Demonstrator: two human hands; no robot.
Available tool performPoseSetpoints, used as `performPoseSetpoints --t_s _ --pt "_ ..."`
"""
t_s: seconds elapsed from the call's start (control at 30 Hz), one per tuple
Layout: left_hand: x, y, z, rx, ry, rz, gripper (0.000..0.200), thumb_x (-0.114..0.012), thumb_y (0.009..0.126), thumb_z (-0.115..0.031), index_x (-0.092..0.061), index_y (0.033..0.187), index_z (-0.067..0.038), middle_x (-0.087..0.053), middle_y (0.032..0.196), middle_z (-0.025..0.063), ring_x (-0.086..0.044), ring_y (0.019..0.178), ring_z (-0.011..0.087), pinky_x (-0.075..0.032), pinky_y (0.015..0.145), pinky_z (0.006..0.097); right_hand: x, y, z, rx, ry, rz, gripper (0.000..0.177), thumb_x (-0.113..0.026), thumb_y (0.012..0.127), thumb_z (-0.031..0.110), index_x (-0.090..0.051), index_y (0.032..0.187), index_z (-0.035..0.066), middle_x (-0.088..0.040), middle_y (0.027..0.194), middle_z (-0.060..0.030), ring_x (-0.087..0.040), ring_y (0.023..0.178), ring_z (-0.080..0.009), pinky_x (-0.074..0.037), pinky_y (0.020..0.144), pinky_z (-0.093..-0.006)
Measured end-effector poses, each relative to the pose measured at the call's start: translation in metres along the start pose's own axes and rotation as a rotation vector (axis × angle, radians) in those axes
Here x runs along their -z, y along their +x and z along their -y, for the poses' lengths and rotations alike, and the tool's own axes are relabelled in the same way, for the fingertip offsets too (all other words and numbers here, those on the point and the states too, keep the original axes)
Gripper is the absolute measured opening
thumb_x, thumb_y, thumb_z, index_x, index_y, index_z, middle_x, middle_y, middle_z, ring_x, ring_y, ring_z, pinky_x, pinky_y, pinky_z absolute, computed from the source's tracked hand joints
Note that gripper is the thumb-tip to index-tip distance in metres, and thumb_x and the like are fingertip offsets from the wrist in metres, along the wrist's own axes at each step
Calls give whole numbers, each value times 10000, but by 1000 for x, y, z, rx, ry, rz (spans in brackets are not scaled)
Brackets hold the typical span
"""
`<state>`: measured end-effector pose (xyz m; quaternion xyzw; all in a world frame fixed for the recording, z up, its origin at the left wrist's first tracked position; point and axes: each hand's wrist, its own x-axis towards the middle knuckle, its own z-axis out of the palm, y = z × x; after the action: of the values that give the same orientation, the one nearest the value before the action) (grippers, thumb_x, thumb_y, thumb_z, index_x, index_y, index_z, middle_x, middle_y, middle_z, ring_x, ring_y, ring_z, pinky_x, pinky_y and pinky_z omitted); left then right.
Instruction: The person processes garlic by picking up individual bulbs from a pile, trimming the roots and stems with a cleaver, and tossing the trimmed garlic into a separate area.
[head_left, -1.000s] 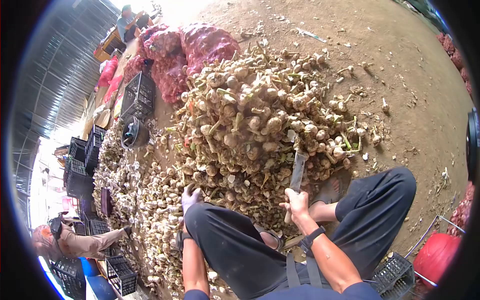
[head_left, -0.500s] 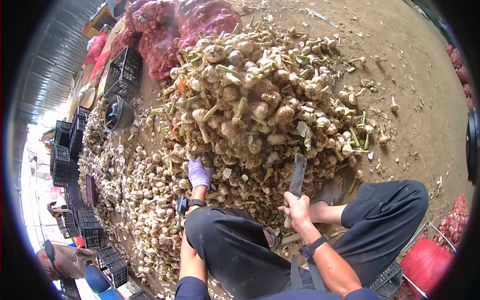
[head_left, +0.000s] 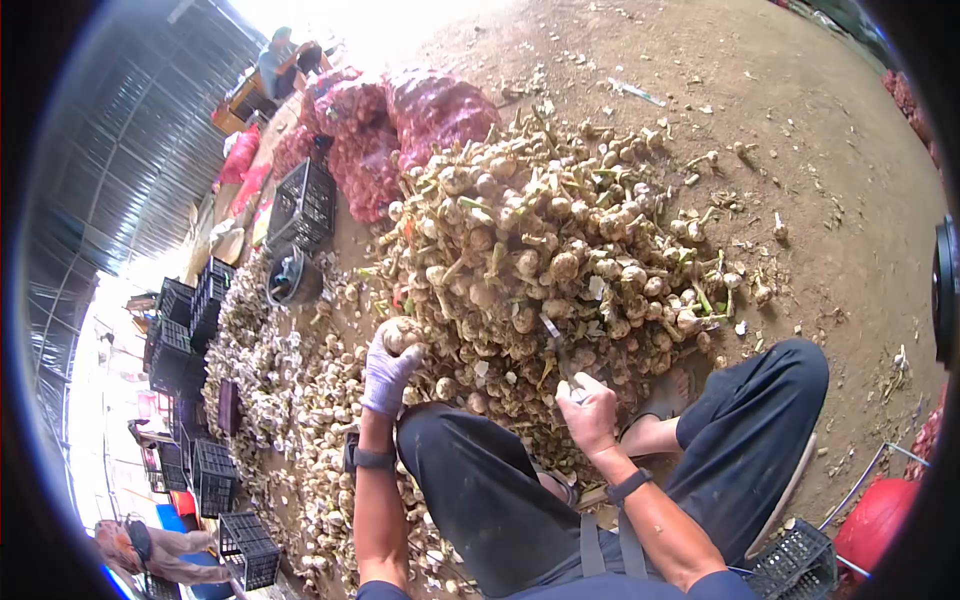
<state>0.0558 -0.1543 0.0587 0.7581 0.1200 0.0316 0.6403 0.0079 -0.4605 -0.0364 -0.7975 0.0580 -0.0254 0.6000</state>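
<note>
My left hand (head_left: 388, 380), in a pale purple glove, is closed round a garlic bulb (head_left: 403, 335) and raised above my left knee. Fingers wrapped on its handle, my right hand (head_left: 590, 415) grips a knife (head_left: 553, 334). The blade points up and away from me and shows nearly edge-on. Beyond both hands rises a large heap of garlic (head_left: 510, 240), many bulbs with stalks and roots on them. The knife is apart from the bulb in my left hand.
Trimmed-looking garlic (head_left: 300, 400) spreads over the ground at left. Black crates (head_left: 303, 205) and a dark bucket (head_left: 294, 278) stand beyond it. Red net sacks (head_left: 435, 115) sit behind the heap. Another person (head_left: 285, 62) sits far back; one more (head_left: 150, 550) is at lower left.
My left hand has lifted from the heap with a garlic bulb in it. The knife has turned from broadside to nearly edge-on. The camera view has tilted up and shifted left.
</note>
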Motion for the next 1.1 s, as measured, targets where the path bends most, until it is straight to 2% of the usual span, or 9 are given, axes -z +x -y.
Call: performPoseSetpoints --t_s 0.03,0.17,0.27,0.3,0.37,0.4,0.7,1.0,1.1 --pt "-10 -13 -26 -58 -27 60 392 -758 803 -82 -595 1158 -60 -640 1020 0 -584 916 77 -517 801 244 4 -1 16 84 3 -33 209 -722 833 157 -586 723 44 -572 601 -151 -570 544 -368 -463 516 -403" --pt "-62 -63 -91 -160 32 249 431 -797 755 -83 -593 1133 -49 -649 1021 16 -600 905 113 -533 824 280 36 -6 66 470 -14 8 272 -785 717 190 -628 862 22 -620 789 -186 -632 673 -381 -502 578 -423" --pt "-94 -91 -77 -179 89 270 516 -809 744 -112 -564 1190 -29 -660 1040 34 -625 952 140 -546 843 295 53 -7 83 717 -115 -2 292 -764 643 156 -612 873 62 -576 794 -137 -608 678 -344 -495 594 -430" --pt "-107 -97 -82 293 -414 172 540 -805 743 -102 -549 1213 -34 -658 1064 37 -622 978 127 -545 865 295 60 -10 85 735 -139 1 291 -764 641 156 -607 869 64 -573 795 -133 -607 678 -338 -492 593 -429" --pt "-117 -105 -65 -303 186 323 564 -791 750 -75 -528 1248 -44 -655 1074 37 -622 990 121 -541 883 292 71 -16 87 768 -188 16 291 -762 638 157 -597 860 67 -565 796 -123 -606 678 -326 -487 593 -429" --pt "-124 -108 -58 -267 177 308 586 -781 748 -49 -517 1272 -49 -654 1071 33 -623 986 123 -539 890 296 74 -17 87 788 -205 8 276 -754 658 172 -598 859 65 -570 784 -116 -614 661 -313 -486 575 -424" --pt "-140 -112 -11 -277 109 395 647 -823 725 -104 -503 1286 -65 -661 1083 52 -618 1001 135 -525 907 304 73 -20 58 778 -273 57 136 -658 788 173 -581 812 64 -567 737 -125 -626 633 -318 -493 553 -402" --pt "-136 -115 -20 -308 279 353 518 -831 711 -138 -588 1160 -51 -667 1039 44 -634 942 154 -525 881 300 53 -18 41 760 -243 11 135 -669 774 164 -588 808 62 -575 726 -155 -625 625 -355 -490 542 -426" --pt "-136 -122 -25 -408 328 381 467 -819 723 -155 -605 1119 -29 -673 965 28 -634 904 147 -523 869 292 50 -6 16 545 -346 -129 113 -672 781 157 -601 778 69 -606 709 -167 -627 619 -374 -499 547 -455"
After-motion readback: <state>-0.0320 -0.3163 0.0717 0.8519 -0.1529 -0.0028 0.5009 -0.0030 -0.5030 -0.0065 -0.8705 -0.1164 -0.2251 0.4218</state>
